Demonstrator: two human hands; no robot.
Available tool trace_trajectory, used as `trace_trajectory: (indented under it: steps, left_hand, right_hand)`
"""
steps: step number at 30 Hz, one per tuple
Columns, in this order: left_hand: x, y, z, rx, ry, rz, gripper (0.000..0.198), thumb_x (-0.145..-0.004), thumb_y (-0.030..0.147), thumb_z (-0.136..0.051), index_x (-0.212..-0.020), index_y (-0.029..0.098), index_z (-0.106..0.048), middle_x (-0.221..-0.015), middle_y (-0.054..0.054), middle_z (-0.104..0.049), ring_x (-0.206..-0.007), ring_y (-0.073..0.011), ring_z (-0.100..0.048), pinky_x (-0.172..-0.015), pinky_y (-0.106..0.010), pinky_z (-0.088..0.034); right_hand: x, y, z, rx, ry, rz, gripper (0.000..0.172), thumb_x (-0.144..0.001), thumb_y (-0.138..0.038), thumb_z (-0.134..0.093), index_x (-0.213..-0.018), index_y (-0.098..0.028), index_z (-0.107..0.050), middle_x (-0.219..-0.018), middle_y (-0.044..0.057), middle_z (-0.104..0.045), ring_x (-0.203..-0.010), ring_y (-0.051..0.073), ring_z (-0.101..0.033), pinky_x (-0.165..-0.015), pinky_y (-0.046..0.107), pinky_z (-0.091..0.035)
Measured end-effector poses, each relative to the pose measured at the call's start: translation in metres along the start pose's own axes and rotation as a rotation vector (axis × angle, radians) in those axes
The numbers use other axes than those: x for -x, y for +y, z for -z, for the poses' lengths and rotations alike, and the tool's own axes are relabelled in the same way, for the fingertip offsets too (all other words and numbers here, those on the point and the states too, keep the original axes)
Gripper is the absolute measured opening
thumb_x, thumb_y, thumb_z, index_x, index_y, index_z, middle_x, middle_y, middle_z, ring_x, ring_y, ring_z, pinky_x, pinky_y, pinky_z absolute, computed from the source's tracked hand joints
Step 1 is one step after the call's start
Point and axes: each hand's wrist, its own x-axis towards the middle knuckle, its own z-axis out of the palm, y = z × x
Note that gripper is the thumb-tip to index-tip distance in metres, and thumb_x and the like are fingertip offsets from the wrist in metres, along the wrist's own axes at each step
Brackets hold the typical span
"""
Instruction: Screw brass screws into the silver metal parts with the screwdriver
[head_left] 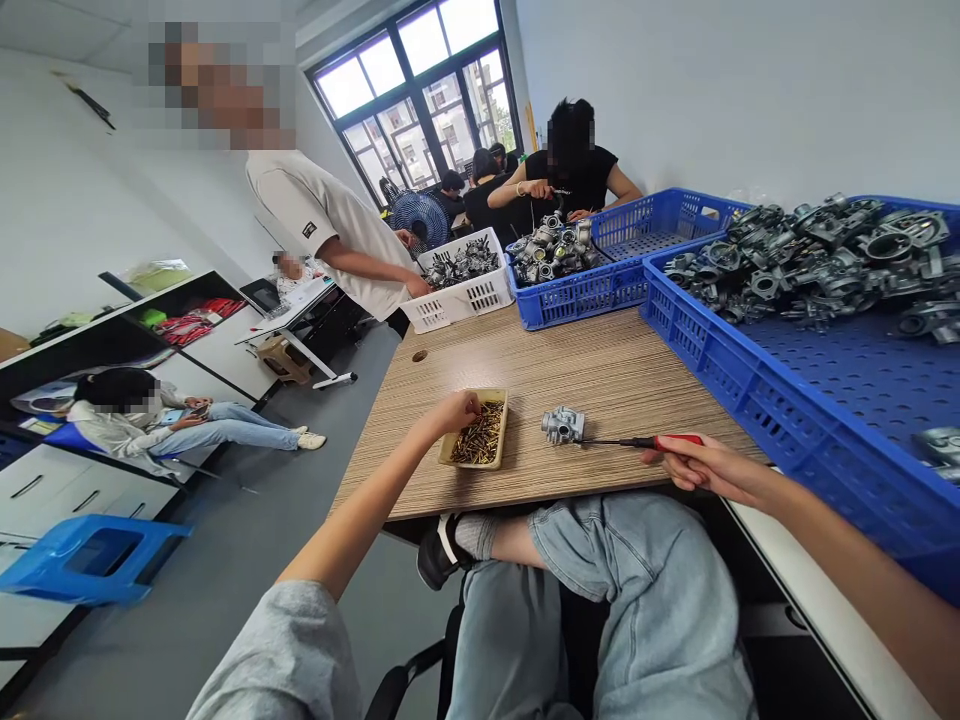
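My left hand (454, 411) reaches over the rim of a small cream tray (445, 460) with its fingers drawn together. What those fingers hold, if anything, is too small to make out. Many little brass-coloured pieces (480, 437) fill the tray; they look like jets or screws. A screwdriver (679, 441) with a red and black handle is in my right hand (705, 468). Its thin shaft points left, and the tip meets or lies right beside a grey metal carburetor body (563, 426) on the wooden table (465, 362).
Blue crates (750, 385) of carburetor bodies line the table's right and far sides. Beside them a white crate (459, 305) holds small metal parts, with a standing person's hand (417, 285) at it. Another person (570, 160) works behind. A blue stool (94, 555) stands at left.
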Motion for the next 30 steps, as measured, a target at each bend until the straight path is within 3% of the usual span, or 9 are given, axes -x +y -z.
trace_trajectory:
  steps: [10,19,30]
  left_hand:
    - [0.001,0.002,0.000,-0.033,0.002,-0.008,0.026,-0.086,0.011,-0.064,-0.104,0.020,-0.081,-0.104,-0.006,-0.082,-0.091,-0.0212,-0.073,-0.074,-0.025,-0.052]
    - [-0.001,0.008,0.002,-0.070,0.009,0.042,0.015,-0.088,0.021,-0.069,-0.096,0.022,-0.082,-0.095,-0.006,-0.082,-0.083,-0.0208,-0.072,-0.069,-0.025,-0.048]
    - [0.001,-0.002,0.018,-0.141,0.136,0.075,0.028,-0.102,0.030,-0.054,-0.102,0.015,-0.077,-0.100,-0.015,-0.079,-0.089,-0.0254,-0.073,-0.073,-0.029,-0.048]
  right_hand:
    - [0.001,0.001,0.001,0.002,-0.006,0.009,0.046,-0.094,-0.059,-0.078,-0.097,-0.014,-0.082,-0.054,-0.007,-0.038,-0.054,0.009,-0.027,-0.057,0.029,-0.034]
    - [0.002,-0.001,-0.001,0.018,-0.002,0.005,0.050,-0.093,-0.061,-0.077,-0.099,-0.012,-0.082,-0.053,-0.007,-0.038,-0.054,0.009,-0.029,-0.058,0.030,-0.034]
    - [0.004,-0.005,-0.004,0.035,0.005,0.017,0.054,-0.091,-0.064,-0.079,-0.100,-0.011,-0.082,-0.053,-0.007,-0.039,-0.054,0.010,-0.035,-0.057,0.031,-0.034]
